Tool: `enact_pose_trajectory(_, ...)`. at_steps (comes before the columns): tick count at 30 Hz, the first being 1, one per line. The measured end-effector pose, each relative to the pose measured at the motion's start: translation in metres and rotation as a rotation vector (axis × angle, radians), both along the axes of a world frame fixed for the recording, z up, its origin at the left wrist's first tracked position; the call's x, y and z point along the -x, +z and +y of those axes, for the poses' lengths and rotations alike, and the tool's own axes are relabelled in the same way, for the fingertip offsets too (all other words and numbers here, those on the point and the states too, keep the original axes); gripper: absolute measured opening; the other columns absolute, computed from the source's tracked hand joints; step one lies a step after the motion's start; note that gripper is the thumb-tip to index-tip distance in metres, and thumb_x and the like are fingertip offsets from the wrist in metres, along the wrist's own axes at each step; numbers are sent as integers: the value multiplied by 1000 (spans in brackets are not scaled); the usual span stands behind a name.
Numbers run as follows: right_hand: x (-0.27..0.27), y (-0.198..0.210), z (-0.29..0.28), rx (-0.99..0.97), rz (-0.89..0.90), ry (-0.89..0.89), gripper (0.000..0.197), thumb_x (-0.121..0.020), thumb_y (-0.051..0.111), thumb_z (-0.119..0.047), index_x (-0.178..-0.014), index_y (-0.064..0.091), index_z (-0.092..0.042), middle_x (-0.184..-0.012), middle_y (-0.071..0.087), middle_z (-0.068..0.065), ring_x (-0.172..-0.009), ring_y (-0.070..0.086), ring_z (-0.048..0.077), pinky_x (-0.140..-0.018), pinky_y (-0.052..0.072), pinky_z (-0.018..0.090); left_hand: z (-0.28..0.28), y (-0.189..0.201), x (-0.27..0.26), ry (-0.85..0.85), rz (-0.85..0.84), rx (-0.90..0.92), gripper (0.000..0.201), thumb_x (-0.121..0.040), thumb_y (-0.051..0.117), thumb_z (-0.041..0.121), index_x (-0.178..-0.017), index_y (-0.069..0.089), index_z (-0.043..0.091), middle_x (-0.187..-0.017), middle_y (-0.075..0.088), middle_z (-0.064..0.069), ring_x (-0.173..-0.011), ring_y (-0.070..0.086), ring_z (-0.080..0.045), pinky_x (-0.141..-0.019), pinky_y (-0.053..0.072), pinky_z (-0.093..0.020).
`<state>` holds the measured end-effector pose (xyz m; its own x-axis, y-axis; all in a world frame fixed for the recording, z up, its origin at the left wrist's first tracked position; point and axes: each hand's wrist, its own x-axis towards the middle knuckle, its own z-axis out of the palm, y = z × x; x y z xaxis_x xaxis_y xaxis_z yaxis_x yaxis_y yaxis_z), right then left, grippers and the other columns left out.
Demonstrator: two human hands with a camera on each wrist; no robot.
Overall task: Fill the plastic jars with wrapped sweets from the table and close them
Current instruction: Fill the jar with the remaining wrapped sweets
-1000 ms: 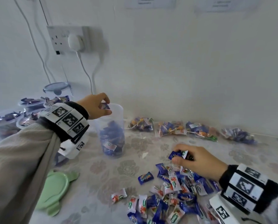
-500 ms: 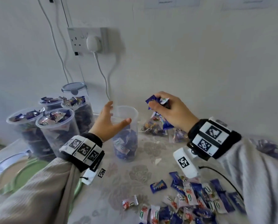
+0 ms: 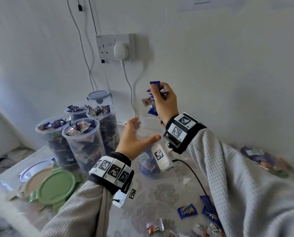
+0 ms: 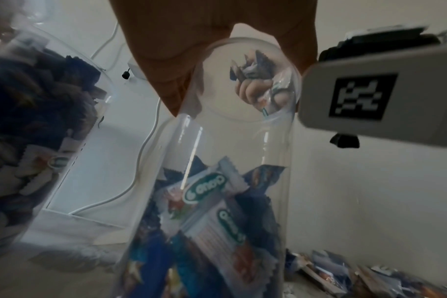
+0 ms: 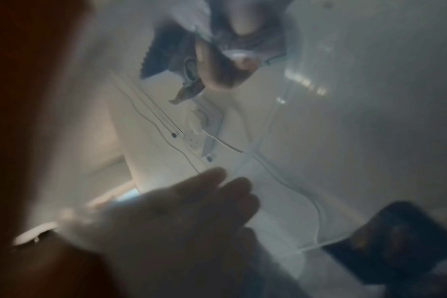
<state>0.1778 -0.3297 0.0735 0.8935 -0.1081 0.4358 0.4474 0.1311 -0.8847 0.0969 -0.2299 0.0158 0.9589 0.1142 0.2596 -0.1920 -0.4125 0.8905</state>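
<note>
A: Right hand — any change from half a second back?

B: Lifted higher above the open jar. Fingers curled tight round a bunch of wrapped sweets, blue and white wrappers sticking out above and below the fist. Seen through the jar's mouth from the left wrist view too.

A: And the left hand?

B: Stayed put beside the jar, much as before. Fingers spread and relaxed, thumb pointing towards the right wrist, gripping nothing. Possibly brushing the jar's wall; hard to tell, blurred in the right wrist view.

A: Jar itself?

B: Upright on the table, between the two forearms, partly filled with sweets, lid off. Not shifted.

A: Rest of the sweets?

B: Loose sweets scattered on the table near the right sleeve, more bagged ones along the wall on the right. A second ago, right hand down in that loose heap; since then, raised with its handful.

A: Elsewhere?

B: Four filled jars clustered at left, uncovered, plus a lidded jar behind them. Green lid and other lids lying flat at near left. Wall socket with a white plug above.
</note>
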Motion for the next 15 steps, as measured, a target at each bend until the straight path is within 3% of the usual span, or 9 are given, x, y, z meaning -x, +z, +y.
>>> enact_pose_trajectory(4, 2, 9, 2, -69, 33, 46, 16, -95, 56, -25, -80, 55, -22, -74, 60, -2, -62, 56, 9, -57, 47, 22, 0, -2, -3, 11, -25, 6, 104, -53, 75, 45, -139, 29, 8, -138, 44, -6, -125, 42, -13, -100, 32, -20)
enact_pose_trajectory(8, 6, 1, 4, 5, -12, 97, 13, -94, 57, -18, -81, 55, -18, -64, 57, -5, -50, 52, 5, -52, 44, 19, 0, -3, -2, 10, -31, 33, 104, -53, 74, 45, -139, 30, 9, -138, 45, -6, -125, 42, -13, -101, 32, -22)
enact_pose_trajectory(12, 6, -11, 1, 196, -115, 86, 17, -88, 65, -16, -76, 57, -27, -67, 59, -9, -57, 56, 2, -62, 45, 21, -1, -3, -2, 13, -34, 40, 104, -52, 72, 48, -139, 30, 9, -137, 45, -5, -124, 42, -11, -100, 32, -22)
enact_pose_trajectory(15, 10, -11, -1, 232, -151, 163, 18, -84, 65, -13, -73, 59, -26, -68, 59, -5, -62, 57, 7, -63, 47, 21, -1, -4, -5, 47, -20, 21, 89, -64, 80, 33, -136, 33, 9, -132, 47, -3, -120, 43, -10, -97, 33, -20)
